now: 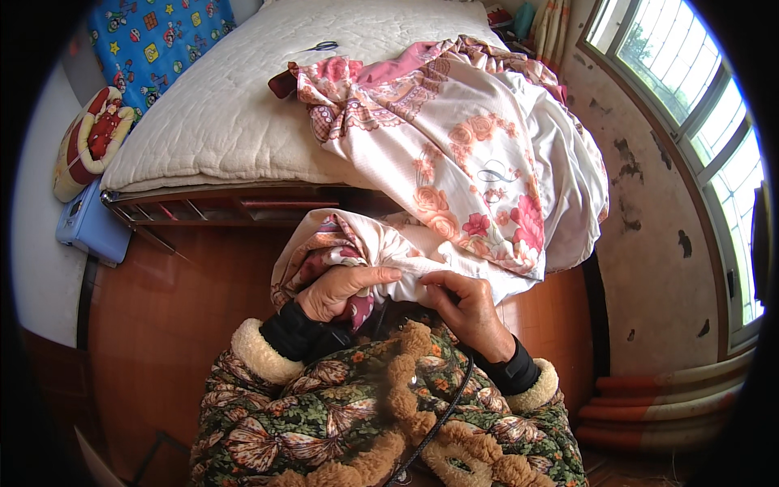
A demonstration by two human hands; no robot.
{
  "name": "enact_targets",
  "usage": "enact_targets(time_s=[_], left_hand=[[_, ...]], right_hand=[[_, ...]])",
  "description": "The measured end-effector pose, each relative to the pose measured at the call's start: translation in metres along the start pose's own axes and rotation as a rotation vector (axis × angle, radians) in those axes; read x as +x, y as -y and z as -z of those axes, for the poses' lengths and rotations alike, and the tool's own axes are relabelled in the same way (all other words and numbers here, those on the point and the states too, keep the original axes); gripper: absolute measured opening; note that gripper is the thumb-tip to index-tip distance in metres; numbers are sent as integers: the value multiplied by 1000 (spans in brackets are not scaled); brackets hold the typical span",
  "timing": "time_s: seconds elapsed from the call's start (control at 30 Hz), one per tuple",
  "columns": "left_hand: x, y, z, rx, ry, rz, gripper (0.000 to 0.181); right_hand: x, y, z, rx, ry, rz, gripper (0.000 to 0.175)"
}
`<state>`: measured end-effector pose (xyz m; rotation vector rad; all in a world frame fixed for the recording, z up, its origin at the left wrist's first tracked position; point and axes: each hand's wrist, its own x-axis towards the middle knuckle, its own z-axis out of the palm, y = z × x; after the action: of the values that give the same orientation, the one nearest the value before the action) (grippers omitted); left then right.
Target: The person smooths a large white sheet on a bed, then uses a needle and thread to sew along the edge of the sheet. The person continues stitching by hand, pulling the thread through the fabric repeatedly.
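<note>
A floral duvet cover or similar bedding fabric (389, 152) in pink and white drapes from the bed down to my lap. My left hand (338, 291) grips a bunched fold of it, thumb stretched along the white edge. Close beside, my right hand (467, 309) has thumb and index finger pinched together at the same white edge. Anything small between those fingertips is too fine to make out. The fabric's far part lies crumpled across the bed, showing roses, a lace-like print and a plain white underside.
Dark-handled scissors (322, 46) lie on the cream quilted mattress (231, 109). A blue storage box (94, 222) with a red and cream cushion (94, 143) on it stands at left. Windows (681, 79) and a peeling wall line the right. A black cord (441, 417) crosses my jacket.
</note>
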<state>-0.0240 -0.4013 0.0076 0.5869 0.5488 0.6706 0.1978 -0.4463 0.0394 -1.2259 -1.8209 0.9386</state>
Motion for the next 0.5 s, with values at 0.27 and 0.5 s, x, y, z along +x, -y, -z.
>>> enact_targets(time_s=[0.27, 0.5], left_hand=[[-1, -1, -2, 20, 0, -22, 38], [-5, -7, -14, 82, 79, -103, 35]], right_hand=[[0, 0, 0, -39, 0, 22, 15], [1, 2, -2, -52, -16, 34, 15]])
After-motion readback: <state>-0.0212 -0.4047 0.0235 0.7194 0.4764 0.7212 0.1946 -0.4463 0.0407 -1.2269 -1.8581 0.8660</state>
